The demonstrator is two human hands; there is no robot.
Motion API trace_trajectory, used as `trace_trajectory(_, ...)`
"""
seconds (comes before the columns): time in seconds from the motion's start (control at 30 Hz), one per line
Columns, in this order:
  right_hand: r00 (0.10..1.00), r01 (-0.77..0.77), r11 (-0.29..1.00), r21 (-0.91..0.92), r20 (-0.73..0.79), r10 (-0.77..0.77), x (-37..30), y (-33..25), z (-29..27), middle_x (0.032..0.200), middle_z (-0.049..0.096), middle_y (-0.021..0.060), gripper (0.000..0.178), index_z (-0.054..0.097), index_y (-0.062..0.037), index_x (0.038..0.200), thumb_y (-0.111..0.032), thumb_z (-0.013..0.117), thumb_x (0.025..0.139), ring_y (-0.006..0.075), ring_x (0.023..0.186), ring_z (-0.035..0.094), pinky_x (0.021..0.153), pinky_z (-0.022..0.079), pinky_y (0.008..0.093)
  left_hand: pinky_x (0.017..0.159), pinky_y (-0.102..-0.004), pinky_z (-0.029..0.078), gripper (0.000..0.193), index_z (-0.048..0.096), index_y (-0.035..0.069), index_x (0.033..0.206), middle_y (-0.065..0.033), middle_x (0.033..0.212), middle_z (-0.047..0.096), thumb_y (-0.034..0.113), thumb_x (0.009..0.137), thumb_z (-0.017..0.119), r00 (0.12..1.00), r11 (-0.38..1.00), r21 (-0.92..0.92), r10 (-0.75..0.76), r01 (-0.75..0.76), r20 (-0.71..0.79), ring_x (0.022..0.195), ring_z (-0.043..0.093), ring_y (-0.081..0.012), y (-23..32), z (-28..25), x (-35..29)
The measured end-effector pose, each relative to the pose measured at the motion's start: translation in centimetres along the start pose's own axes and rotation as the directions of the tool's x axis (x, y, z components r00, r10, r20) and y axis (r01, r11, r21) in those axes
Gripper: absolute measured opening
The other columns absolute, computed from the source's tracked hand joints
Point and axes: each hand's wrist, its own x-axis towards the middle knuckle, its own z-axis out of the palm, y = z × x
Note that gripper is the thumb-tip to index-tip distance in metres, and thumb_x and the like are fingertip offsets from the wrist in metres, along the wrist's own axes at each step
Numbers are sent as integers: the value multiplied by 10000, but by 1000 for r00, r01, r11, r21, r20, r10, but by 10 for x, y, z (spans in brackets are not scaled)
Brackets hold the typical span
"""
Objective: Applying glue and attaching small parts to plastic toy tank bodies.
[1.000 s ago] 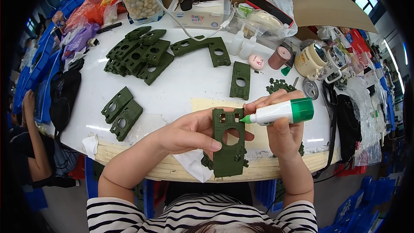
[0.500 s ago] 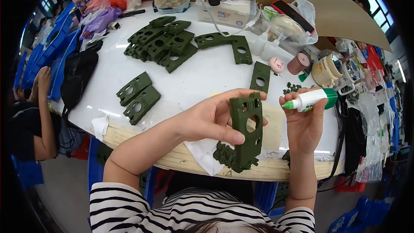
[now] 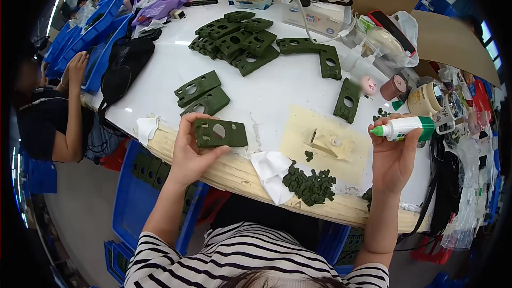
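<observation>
Plate at the near left, bottle held well apart at the right

The left hand (image 3: pixel 188 161) pinched a dark green plate (image 3: pixel 234 134) by its left end, thumb along the near side and fingers at the far one. The plate lay or hovered at the table's near left; whether it bore on the surface, I could not tell. The right hand (image 3: pixel 393 161) gripped a white and green bottle (image 3: pixel 409 127) between thumb and fingers, its green tip (image 3: pixel 378 130) pointing left, well apart from the plate.

The step in hand seemed to be placing or steadying the plate, rather than using the bottle on it. The next move likely called for a level left grip and care not to nudge the pair of plates (image 3: pixel 196 89) just beyond the fingertips.

The wooden table edge (image 3: pixel 234 169) ran close below the left hand, leaving little room nearward. To the right, a white cloth (image 3: pixel 271 175) and a heap of small green pieces (image 3: pixel 310 185) crowded that edge. The widest white stretch lay farther off, between the far pile of plates (image 3: pixel 233 42) and the cream sheet (image 3: pixel 296 125).
</observation>
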Motion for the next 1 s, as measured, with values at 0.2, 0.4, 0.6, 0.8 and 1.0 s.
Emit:
trace_trajectory(0.2,999,11,1000,-17,-33,-12,-1,3,-3,1046,527,97,355,432,-33,1136,-352,414,979,208,952,568,829,498,358,789,-298,487,530,457,34,1082,-74,1040,535,66,669,787,986,719,685,166,-115,-9,920,553,-171,-2,-17,-10)
trace_trajectory(0.4,997,9,999,-38,-73,-12,-3,4,-1,1034,534,89,359,431,-41,1148,-356,420,977,188,947,558,813,495,340,820,-376,413,468,541,5,1001,-123,958,506,230,666,778,964,437,893,267,-109,-13,945,473,-291,11,-14,-4)
trace_trajectory(0.6,997,14,999,-45,-70,-17,-4,2,-2,1025,539,88,356,431,-48,1151,-357,426,975,183,944,560,790,493,332,860,-385,401,543,541,16,1060,-118,1017,498,264,652,801,930,312,950,357,-26,-92,983,452,-300,18,-18,18)
trace_trajectory(0.8,998,13,999,-32,-61,-15,-5,0,1,1025,555,90,359,429,-55,1164,-358,436,971,181,932,572,791,490,335,825,-381,434,454,539,6,1032,-125,979,569,246,718,760,805,342,833,563,-435,190,943,532,-294,59,25,76)
trace_trajectory(1.0,1000,16,997,-71,-25,-18,-2,0,2,1011,560,80,307,476,-56,1098,-330,480,959,182,910,576,766,482,342,778,-412,488,463,542,29,1018,-148,1003,621,428,809,650,941,161,969,311,-188,131,915,609,-313,57,72,231)
